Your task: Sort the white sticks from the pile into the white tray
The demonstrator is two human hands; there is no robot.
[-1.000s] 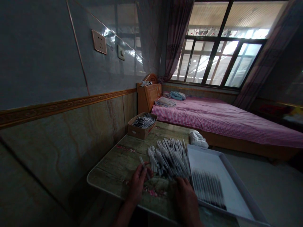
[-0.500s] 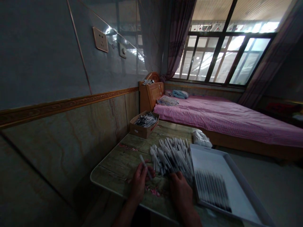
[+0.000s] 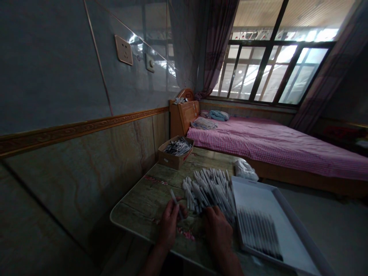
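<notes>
My left hand point(image 3: 169, 220) is closed around a slim whitish pen point(image 3: 174, 197), which slants up and to the left out of the fingers. At the near edge of a loose pile of pens point(image 3: 208, 186), my right hand point(image 3: 217, 228) has its fingers bent together. Its fingertips are low against the dark ends of the pile, and what they grip is hidden. To the right of that hand lies a shallow pale tray point(image 3: 254, 189). A close row of pens point(image 3: 260, 232) with dark ends fills its near left part.
A cardboard box point(image 3: 171, 160) full of dark and clear pen parts stands at the table's far left corner by the wall. Behind the tray sits a crumpled whitish plastic bag point(image 3: 245, 170). Beyond the table point(image 3: 138, 207) is a bed point(image 3: 258, 140) with a pink checked cover.
My right hand has shifted slightly left along the near edge of the pile. The left hand still holds its pen in nearly the same place.
</notes>
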